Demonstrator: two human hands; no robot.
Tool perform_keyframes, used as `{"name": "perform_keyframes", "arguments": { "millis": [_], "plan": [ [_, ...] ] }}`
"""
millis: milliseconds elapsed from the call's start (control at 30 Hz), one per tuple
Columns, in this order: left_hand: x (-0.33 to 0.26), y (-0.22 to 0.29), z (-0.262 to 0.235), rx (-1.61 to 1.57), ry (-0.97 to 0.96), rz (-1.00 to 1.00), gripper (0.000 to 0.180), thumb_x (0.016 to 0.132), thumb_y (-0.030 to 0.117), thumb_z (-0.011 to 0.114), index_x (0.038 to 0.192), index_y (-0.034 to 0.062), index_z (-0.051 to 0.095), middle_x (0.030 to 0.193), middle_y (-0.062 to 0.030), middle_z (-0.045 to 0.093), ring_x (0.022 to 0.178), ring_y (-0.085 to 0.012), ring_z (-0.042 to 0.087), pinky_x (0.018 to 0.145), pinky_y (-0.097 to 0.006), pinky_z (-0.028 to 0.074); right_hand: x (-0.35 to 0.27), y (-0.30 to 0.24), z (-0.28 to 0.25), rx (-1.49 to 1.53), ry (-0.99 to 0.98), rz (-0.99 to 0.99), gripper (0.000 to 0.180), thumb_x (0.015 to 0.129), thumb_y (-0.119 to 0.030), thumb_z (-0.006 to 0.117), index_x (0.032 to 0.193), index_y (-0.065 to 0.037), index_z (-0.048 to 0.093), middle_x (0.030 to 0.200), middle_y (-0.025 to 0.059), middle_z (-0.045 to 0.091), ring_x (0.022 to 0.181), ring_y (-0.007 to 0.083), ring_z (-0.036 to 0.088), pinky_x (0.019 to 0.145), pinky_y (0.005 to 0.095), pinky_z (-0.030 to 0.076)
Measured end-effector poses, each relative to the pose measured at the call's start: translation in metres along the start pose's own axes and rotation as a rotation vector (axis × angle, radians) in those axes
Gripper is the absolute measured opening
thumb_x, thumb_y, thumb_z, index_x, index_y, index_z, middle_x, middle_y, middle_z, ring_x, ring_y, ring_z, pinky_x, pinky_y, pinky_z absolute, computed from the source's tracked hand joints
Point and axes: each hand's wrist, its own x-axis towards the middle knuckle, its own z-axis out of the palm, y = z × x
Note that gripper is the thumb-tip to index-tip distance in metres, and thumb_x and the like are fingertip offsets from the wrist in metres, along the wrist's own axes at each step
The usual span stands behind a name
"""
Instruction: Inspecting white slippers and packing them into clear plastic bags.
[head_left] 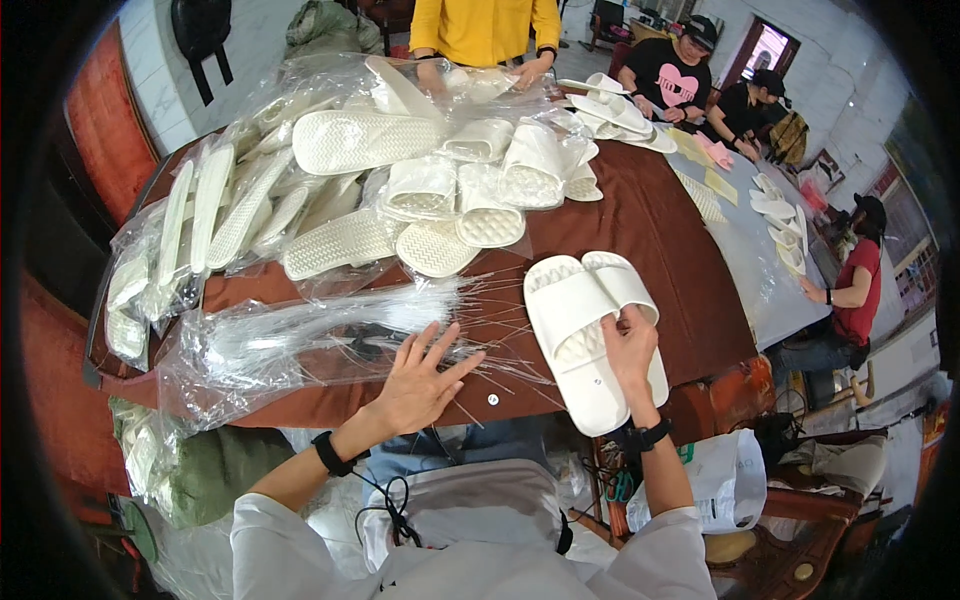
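A pair of white slide slippers (575,345) lies side by side on the brown cloth, toes pointing away from me. My right hand (630,355) is closed on the right slipper at the edge of its strap, with some fingertips hidden. My left hand (425,380) is open, fingers spread, over the loose ends of a bundle of thin clear plastic strands (330,325). Nothing shows in its grasp. The bundle lies in a clear plastic bag, with several strands fanning out toward the slippers. A small round white sticker (493,399) sits near the table's front edge.
Many bagged white slippers (370,140) are heaped across the table's far and left side. Behind them stands a person in yellow (485,30). More people work along a grey table (765,280) at right. A white bag (710,480) hangs by my right forearm.
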Motion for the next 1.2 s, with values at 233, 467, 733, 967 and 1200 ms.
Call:
{"name": "perform_keyframes", "arguments": {
  "millis": [233, 467, 733, 967, 1200],
  "plan": [
    [-0.009, -0.036, -0.013, -0.043, 0.011, 0.006, 0.052, 0.093, 0.017, 0.054, 0.144, 0.0264, 0.047, 0.153, -0.0166, 0.030, 0.139, -0.0405, 0.028, 0.111, -0.054, 0.027, -0.012, -0.030, 0.011, 0.028, -0.063, 0.027, 0.017, 0.083, -0.009, 0.065, 0.089, 0.007, 0.062, 0.086, 0.0179, 0.060, 0.073, 0.0307, 0.063, 0.067, 0.0389, 0.050],
    [0.006, -0.026, -0.043, -0.170, 0.016, 0.041, 0.053, 0.090, 0.017, 0.060, 0.142, 0.0162, 0.048, 0.144, -0.0204, 0.039, 0.131, -0.0410, 0.038, 0.107, -0.050, 0.033, -0.022, -0.025, -0.007, 0.040, -0.181, -0.032, 0.025, 0.084, -0.012, 0.067, 0.105, 0.003, 0.062, 0.094, 0.0183, 0.060, 0.086, 0.0345, 0.061, 0.075, 0.0417, 0.048],
    [0.070, -0.011, -0.065, -0.600, -0.109, -0.057, 0.054, 0.089, 0.021, 0.067, 0.137, 0.0044, 0.047, 0.131, -0.0236, 0.051, 0.113, -0.0406, 0.055, 0.097, -0.043, 0.044, -0.013, -0.079, -0.060, -0.061, -0.264, -0.144, 0.024, 0.081, -0.007, 0.068, 0.103, -0.003, 0.059, 0.095, 0.0155, 0.060, 0.091, 0.0360, 0.060, 0.077, 0.0434, 0.047],
    [0.116, 0.016, -0.027, -0.436, -0.122, -0.105, 0.096, 0.078, 0.050, 0.075, 0.143, -0.0072, 0.032, 0.132, -0.0292, 0.045, 0.125, -0.0424, 0.043, 0.104, -0.045, 0.038, 0.002, -0.064, -0.015, -0.305, -0.113, -0.278, 0.033, 0.079, -0.006, 0.069, 0.111, -0.003, 0.060, 0.109, 0.0144, 0.055, 0.092, 0.0339, 0.061, 0.082, 0.0436, 0.050],
    [0.114, 0.024, -0.023, -0.336, 0.022, -0.080, 0.089, 0.066, 0.040, 0.078, 0.134, -0.0068, 0.043, 0.118, -0.0258, 0.053, 0.110, -0.0400, 0.051, 0.098, -0.044, 0.043, -0.002, -0.063, -0.016, -0.071, -0.192, -0.139, 0.017, 0.079, 0.000, 0.066, 0.096, 0.000, 0.065, 0.096, 0.0141, 0.060, 0.070, 0.0301, 0.067, 0.063, 0.0382, 0.054]
  ]
}}
